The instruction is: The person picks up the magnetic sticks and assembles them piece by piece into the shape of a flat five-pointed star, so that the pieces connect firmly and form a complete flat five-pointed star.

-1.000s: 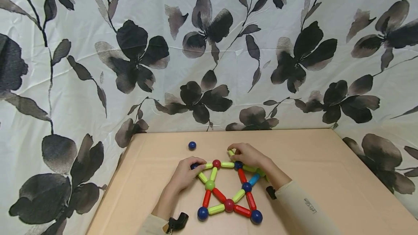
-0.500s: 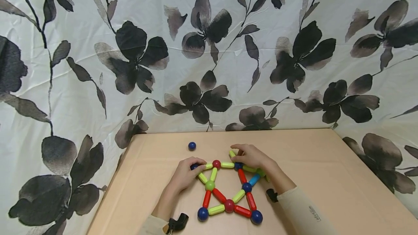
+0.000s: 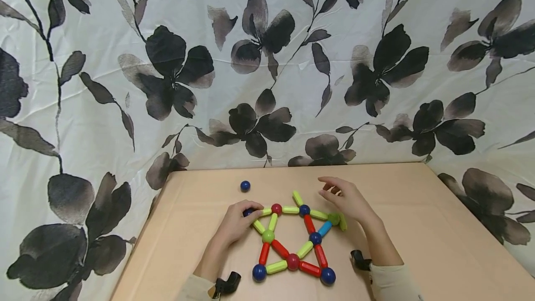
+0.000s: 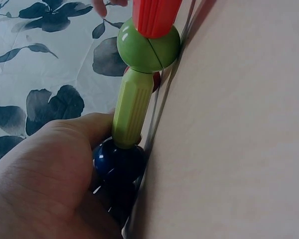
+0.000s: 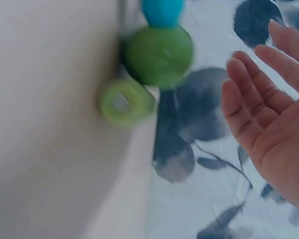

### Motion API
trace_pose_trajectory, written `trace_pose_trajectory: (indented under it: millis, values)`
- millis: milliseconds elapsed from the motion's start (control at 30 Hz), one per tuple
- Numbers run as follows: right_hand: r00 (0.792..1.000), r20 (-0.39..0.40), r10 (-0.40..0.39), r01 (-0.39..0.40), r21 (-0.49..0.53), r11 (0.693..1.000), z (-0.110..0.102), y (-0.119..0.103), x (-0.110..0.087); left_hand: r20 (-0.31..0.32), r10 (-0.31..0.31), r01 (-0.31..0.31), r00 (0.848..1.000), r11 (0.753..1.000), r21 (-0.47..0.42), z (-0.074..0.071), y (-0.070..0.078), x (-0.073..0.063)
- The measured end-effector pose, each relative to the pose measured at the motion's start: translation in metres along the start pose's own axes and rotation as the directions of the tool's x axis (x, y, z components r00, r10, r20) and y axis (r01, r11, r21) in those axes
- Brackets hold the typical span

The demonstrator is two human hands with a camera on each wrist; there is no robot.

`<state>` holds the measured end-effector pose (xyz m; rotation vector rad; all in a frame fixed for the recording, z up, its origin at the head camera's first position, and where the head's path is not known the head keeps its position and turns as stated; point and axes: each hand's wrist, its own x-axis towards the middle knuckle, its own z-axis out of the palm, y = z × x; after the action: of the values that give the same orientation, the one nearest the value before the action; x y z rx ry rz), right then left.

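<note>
A flat frame of colored rods and balls from a building set lies on the table. At its far left corner my left hand (image 3: 235, 223) grips a dark blue ball (image 4: 118, 160). From that ball a lime rod (image 4: 132, 107) runs to a green ball (image 3: 268, 236). My right hand (image 3: 348, 201) is off the frame, fingers loosely spread and holding nothing, past its far right corner. Nearest to it are another green ball (image 3: 333, 219) and a lime rod (image 3: 342, 222) attached there. One lime rod (image 3: 297, 198) sticks out from the far blue ball (image 3: 304, 210).
A loose blue ball (image 3: 245, 186) rests behind the frame near the back of the table (image 3: 200, 182). White floral cloth (image 3: 317, 78) hangs beyond the table's back edge. Red balls (image 3: 293, 262) and blue balls (image 3: 328, 276) form the near side of the frame.
My right hand has let go of the protruding lime rod and moved right, uncovering the far right corner. The left hand stays on its blue ball.
</note>
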<state>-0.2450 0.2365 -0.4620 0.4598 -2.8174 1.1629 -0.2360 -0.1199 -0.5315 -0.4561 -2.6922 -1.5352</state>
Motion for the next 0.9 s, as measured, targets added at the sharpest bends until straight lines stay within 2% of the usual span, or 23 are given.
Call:
trace_pose_trajectory:
  millis: [100,267,500,667,800,900]
  values:
    - [1.0,0.018,-0.005,0.005,-0.023,1.0,-0.014,0.006,-0.005,0.0,0.003,-0.003,1.0,1.0,-0.003,0.001,0.0,0.001]
    - [0.994,0.105,0.019,-0.016,-0.034,0.999,-0.034,0.019,-0.013,-0.004,0.003,-0.003,1.0,1.0,-0.007,0.0,0.001,0.0]
    - [0.96,0.276,0.037,-0.027,-0.038,0.999,-0.051,0.039,-0.027,-0.003,0.02,-0.02,1.0,1.0,0.008,0.001,0.002,0.001]
    - [0.933,0.358,0.04,-0.036,-0.018,0.999,-0.052,0.047,-0.029,-0.004,0.02,-0.02,1.0,1.0,0.007,0.001,0.002,0.001]
    - [0.913,0.408,0.03,-0.033,-0.002,0.999,-0.043,0.049,-0.025,-0.008,0.017,-0.017,1.0,1.0,0.005,0.001,0.002,0.0]
    - [0.906,0.42,0.046,-0.04,-0.024,0.999,-0.036,0.049,-0.022,-0.009,0.019,-0.019,1.0,1.0,0.007,0.001,0.002,0.0]
